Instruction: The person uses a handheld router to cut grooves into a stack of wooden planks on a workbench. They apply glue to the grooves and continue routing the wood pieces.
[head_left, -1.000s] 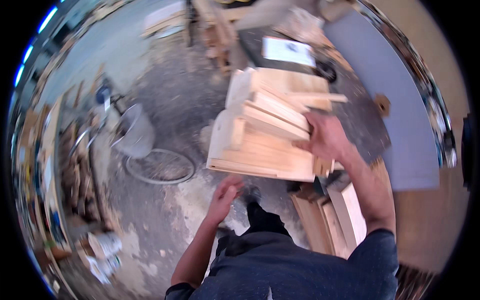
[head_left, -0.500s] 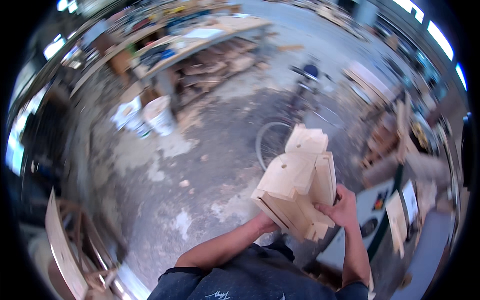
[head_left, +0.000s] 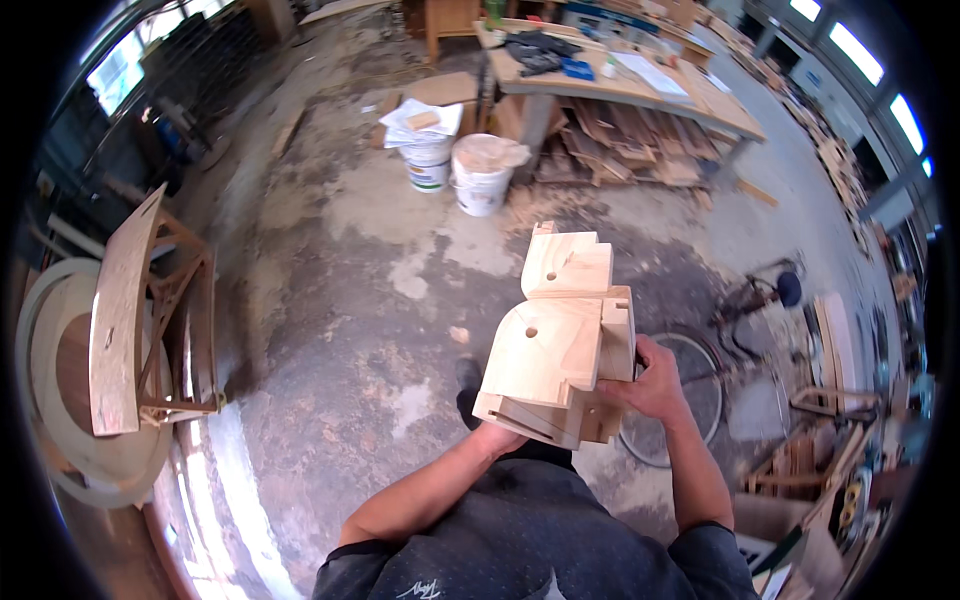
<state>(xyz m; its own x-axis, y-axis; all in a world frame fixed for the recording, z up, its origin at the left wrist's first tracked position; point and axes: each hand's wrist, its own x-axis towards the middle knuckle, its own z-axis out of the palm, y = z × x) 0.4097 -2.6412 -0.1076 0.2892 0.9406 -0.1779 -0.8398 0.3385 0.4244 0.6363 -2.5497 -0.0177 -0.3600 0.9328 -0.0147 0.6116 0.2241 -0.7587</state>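
The stacked blocks (head_left: pixel 560 340) are pale, smooth, unfinished wood; the floor (head_left: pixel 340 280) is rough concrete.

Dusty concrete floor (head_left: pixel 330 300) carries two white buckets (head_left: pixel 455 170) and a bicycle (head_left: pixel 720 340).

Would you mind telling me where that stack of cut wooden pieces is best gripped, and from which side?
The stack of wooden pieces is probably best carried from below and from the right. It is loose, flat-cut blocks piled high, so the underside wants support: the left hand sits under the near bottom edge. The right hand clasps the right side to keep the upper pieces from sliding.
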